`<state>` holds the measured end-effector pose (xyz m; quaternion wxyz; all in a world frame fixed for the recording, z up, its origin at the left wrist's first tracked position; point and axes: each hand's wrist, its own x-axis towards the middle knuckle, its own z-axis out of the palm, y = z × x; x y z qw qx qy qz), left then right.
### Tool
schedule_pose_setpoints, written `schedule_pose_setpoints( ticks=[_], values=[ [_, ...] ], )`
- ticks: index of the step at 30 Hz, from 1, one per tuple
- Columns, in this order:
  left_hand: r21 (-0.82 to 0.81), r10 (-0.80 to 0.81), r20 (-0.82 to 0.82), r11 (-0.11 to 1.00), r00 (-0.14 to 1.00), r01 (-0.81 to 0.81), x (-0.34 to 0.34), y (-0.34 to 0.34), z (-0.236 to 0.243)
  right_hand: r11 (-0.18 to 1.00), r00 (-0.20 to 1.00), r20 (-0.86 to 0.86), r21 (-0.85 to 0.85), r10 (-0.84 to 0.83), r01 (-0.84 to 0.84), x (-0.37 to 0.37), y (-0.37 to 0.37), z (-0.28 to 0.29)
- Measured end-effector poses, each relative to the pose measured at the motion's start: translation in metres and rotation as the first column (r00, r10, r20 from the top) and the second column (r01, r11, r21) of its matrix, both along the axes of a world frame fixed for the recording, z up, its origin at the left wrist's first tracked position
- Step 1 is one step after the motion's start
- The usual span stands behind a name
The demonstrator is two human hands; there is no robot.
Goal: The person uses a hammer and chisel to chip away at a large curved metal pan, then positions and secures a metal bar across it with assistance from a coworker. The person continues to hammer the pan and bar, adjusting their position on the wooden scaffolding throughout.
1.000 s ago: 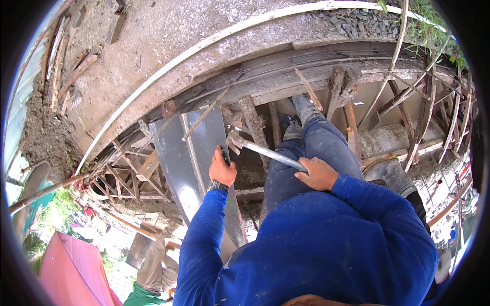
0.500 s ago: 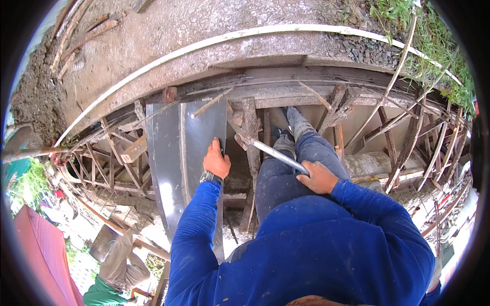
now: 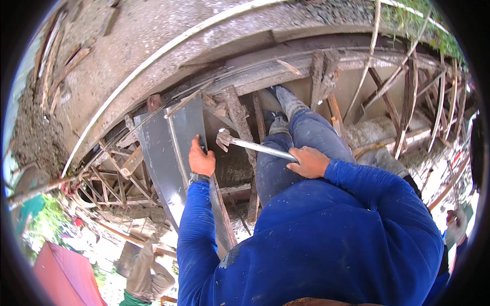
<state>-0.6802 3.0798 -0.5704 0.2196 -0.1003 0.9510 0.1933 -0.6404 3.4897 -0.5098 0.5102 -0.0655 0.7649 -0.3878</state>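
My right hand (image 3: 309, 162) is wrapped round the lower end of a claw hammer (image 3: 263, 148). The hammer has a silver handle and a worn head, which points left over a dark gap between timbers. With its fingers curled at the right edge of a smooth dark grey panel (image 3: 162, 153), my left hand (image 3: 202, 158) grips that edge. A lighter raised strip runs lengthwise down the panel, which slants from the concrete ledge toward my body. Whether a small dark thing between the left fingers is panel or something separate, I cannot make out.
Rough timber framing (image 3: 239, 118) stands around my legs, with muddy water between its pieces. A concrete ledge (image 3: 214, 56) carries a long white pipe (image 3: 153, 57). Thin poles (image 3: 371, 48) lean at the right. A person in tan trousers (image 3: 149, 278) is at lower left, near a red canopy (image 3: 66, 270).
The view has turned, so the panel and framing appear tilted. The hammer's head now shows apart from the timber, its handle lying flatter. My left hand stays at the panel's edge.
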Motion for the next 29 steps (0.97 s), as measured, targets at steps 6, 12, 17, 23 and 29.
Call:
schedule_pose_setpoints(
  ticks=[6, 12, 17, 23, 29],
  values=[
    [-0.083, -0.077, -0.001, 0.994, 0.997, 0.076, 0.000, 0.011, -0.003, 0.998, 0.994, 0.085, -0.008, -0.066, 0.067, 0.007, 0.005, -0.001],
    [-0.086, -0.080, 0.096, 0.992, 0.992, 0.088, 0.000, 0.016, -0.005, 0.989, 0.987, 0.080, -0.027, -0.140, 0.142, 0.012, 0.010, -0.008],
    [-0.216, -0.029, 0.067, 0.976, 0.997, 0.043, 0.006, 0.034, -0.016, 0.993, 0.992, 0.051, -0.020, -0.117, 0.118, 0.010, 0.010, -0.010],
    [-0.139, 0.025, 0.130, 0.990, 0.991, -0.006, -0.009, 0.028, 0.006, 0.996, 0.996, 0.023, 0.007, -0.086, 0.085, 0.003, 0.011, 0.000],
    [0.040, 0.271, 0.070, 0.961, 0.960, -0.274, 0.002, 0.029, 0.034, 0.998, 0.999, 0.048, 0.067, -0.017, 0.014, -0.033, 0.008, 0.024]
  ],
)
